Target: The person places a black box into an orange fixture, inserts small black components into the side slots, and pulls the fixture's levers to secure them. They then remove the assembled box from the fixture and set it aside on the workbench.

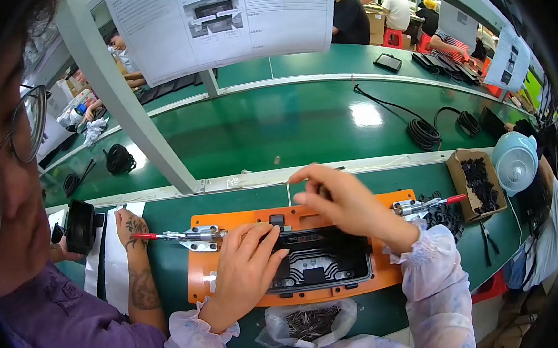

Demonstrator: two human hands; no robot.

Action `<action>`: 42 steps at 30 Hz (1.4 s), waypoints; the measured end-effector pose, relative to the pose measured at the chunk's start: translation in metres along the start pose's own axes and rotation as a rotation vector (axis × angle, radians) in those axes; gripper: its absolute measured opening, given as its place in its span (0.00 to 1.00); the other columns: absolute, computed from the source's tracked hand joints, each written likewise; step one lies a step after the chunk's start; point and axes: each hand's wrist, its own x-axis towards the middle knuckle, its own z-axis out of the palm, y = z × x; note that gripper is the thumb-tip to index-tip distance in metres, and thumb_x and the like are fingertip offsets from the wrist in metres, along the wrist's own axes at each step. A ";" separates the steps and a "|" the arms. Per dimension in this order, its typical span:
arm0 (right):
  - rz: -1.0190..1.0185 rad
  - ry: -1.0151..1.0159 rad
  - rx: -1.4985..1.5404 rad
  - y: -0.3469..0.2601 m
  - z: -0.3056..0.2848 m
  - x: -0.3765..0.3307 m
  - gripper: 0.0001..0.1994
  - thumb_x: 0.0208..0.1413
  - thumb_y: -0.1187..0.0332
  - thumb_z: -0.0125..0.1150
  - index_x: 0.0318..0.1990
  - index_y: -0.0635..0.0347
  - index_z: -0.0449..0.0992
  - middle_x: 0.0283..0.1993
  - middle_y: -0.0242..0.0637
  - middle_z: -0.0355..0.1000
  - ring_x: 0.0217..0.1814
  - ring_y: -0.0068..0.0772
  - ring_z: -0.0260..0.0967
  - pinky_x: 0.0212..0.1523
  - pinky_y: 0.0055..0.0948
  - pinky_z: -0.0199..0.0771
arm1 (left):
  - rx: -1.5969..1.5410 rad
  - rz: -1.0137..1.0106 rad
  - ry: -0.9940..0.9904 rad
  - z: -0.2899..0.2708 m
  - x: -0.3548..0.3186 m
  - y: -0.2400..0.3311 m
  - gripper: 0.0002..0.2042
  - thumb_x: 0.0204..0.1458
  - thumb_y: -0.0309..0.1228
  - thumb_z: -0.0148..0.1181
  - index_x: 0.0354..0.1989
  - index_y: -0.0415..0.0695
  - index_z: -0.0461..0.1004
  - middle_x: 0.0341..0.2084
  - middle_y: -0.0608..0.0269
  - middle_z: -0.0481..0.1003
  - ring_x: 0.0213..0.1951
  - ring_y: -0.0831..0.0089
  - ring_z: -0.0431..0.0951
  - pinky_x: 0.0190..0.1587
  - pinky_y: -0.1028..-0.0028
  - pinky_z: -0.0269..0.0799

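Left hand (pixel 250 263) flattened, fingers slightly spread, over left edge of open black rectangular plastic housing (pixel 357 256), set within orange flat fixture plate (pixel 198 264). Right hand (pixel 342 202) half-curled above upper rim — can't tell from here whether holding anything. Likely best — brace left palm, align before pressing.

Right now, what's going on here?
A person is working over an open black case set in an orange fixture. The left hand lies over the case's left edge, and the right hand seems to hover above its far edge; I can't tell whether it holds anything. A bag of metal parts lies on the near side.
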 end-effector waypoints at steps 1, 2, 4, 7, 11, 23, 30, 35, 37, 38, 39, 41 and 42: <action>0.058 0.043 0.088 -0.009 -0.009 -0.001 0.14 0.64 0.67 0.61 0.54 0.63 0.72 0.30 0.28 0.70 0.28 0.25 0.66 0.31 0.27 0.67 | 0.029 0.038 0.003 -0.001 0.001 -0.004 0.21 0.51 0.31 0.67 0.54 0.37 0.76 0.49 0.54 0.74 0.53 0.56 0.71 0.56 0.57 0.66; 0.114 0.086 0.178 -0.016 -0.017 -0.003 0.14 0.64 0.69 0.62 0.53 0.64 0.73 0.29 0.27 0.67 0.27 0.17 0.61 0.29 0.22 0.63 | 0.058 0.075 0.005 -0.001 0.004 -0.007 0.22 0.52 0.32 0.68 0.53 0.35 0.75 0.47 0.54 0.75 0.51 0.56 0.72 0.54 0.57 0.67; 0.091 0.123 0.199 -0.029 -0.027 -0.017 0.14 0.63 0.69 0.61 0.53 0.65 0.73 0.29 0.26 0.66 0.27 0.16 0.60 0.28 0.21 0.62 | 0.055 0.087 0.019 -0.003 0.005 -0.003 0.21 0.49 0.30 0.68 0.52 0.36 0.76 0.47 0.55 0.75 0.51 0.55 0.72 0.54 0.58 0.69; 0.053 0.167 0.234 -0.051 -0.035 -0.037 0.14 0.62 0.71 0.62 0.54 0.64 0.74 0.30 0.25 0.64 0.30 0.14 0.58 0.30 0.19 0.60 | 0.109 0.110 0.044 -0.006 -0.004 0.001 0.20 0.47 0.29 0.69 0.48 0.36 0.76 0.46 0.55 0.76 0.51 0.55 0.73 0.53 0.58 0.70; 0.235 0.344 0.192 -0.046 -0.050 -0.084 0.16 0.56 0.74 0.61 0.53 0.66 0.75 0.31 0.24 0.62 0.31 0.15 0.55 0.32 0.17 0.55 | 0.059 0.210 0.089 0.025 0.010 0.000 0.19 0.48 0.33 0.67 0.47 0.35 0.75 0.45 0.52 0.74 0.53 0.54 0.72 0.55 0.55 0.70; 0.205 0.274 0.198 -0.013 -0.028 -0.111 0.13 0.66 0.75 0.57 0.55 0.66 0.74 0.43 0.28 0.70 0.43 0.19 0.65 0.45 0.18 0.64 | 0.104 0.133 0.224 0.028 0.003 -0.011 0.17 0.49 0.35 0.66 0.40 0.34 0.74 0.36 0.54 0.70 0.49 0.57 0.71 0.63 0.51 0.61; 0.218 0.287 0.189 -0.005 -0.020 -0.113 0.13 0.67 0.72 0.56 0.56 0.66 0.74 0.50 0.35 0.73 0.49 0.25 0.70 0.49 0.19 0.68 | 0.095 0.177 0.269 0.047 -0.005 -0.006 0.10 0.47 0.35 0.66 0.26 0.39 0.78 0.32 0.59 0.69 0.45 0.58 0.69 0.69 0.41 0.50; 0.258 0.381 0.140 0.017 -0.024 -0.124 0.14 0.66 0.69 0.56 0.56 0.64 0.73 0.42 0.32 0.70 0.39 0.21 0.64 0.38 0.19 0.60 | 0.059 0.243 0.374 0.059 0.008 -0.012 0.06 0.39 0.34 0.63 0.19 0.46 0.79 0.26 0.62 0.72 0.40 0.60 0.71 0.62 0.46 0.58; 0.353 0.387 0.132 0.022 -0.023 -0.119 0.13 0.61 0.73 0.56 0.53 0.64 0.75 0.38 0.24 0.67 0.34 0.13 0.58 0.33 0.16 0.54 | 0.046 0.219 0.340 0.034 0.008 -0.019 0.04 0.38 0.32 0.60 0.18 0.47 0.77 0.24 0.62 0.72 0.36 0.63 0.72 0.55 0.52 0.62; 0.324 0.401 0.141 0.005 -0.009 -0.102 0.14 0.61 0.74 0.57 0.53 0.64 0.75 0.38 0.24 0.66 0.34 0.14 0.58 0.34 0.15 0.55 | 0.048 0.206 0.201 0.018 0.003 -0.025 0.03 0.41 0.32 0.62 0.23 0.47 0.78 0.26 0.63 0.73 0.37 0.64 0.73 0.54 0.53 0.63; 0.339 0.395 0.182 -0.004 -0.008 -0.098 0.14 0.60 0.75 0.58 0.54 0.66 0.75 0.37 0.24 0.66 0.35 0.14 0.58 0.35 0.15 0.55 | 0.032 0.199 0.177 0.010 0.003 -0.027 0.05 0.45 0.32 0.64 0.28 0.45 0.79 0.30 0.63 0.74 0.40 0.64 0.74 0.56 0.50 0.62; 0.292 0.380 0.177 -0.015 -0.007 -0.089 0.15 0.59 0.77 0.58 0.54 0.67 0.74 0.36 0.25 0.65 0.36 0.14 0.58 0.36 0.15 0.55 | 0.084 0.163 0.129 -0.003 0.003 -0.028 0.08 0.48 0.31 0.65 0.34 0.42 0.79 0.33 0.64 0.74 0.43 0.65 0.75 0.60 0.46 0.60; 0.289 0.406 0.144 -0.026 -0.013 -0.094 0.15 0.59 0.77 0.58 0.54 0.68 0.74 0.35 0.25 0.65 0.35 0.15 0.58 0.36 0.16 0.56 | 0.027 0.136 0.081 -0.005 0.008 -0.020 0.10 0.46 0.28 0.67 0.38 0.42 0.79 0.35 0.65 0.74 0.44 0.65 0.75 0.63 0.45 0.58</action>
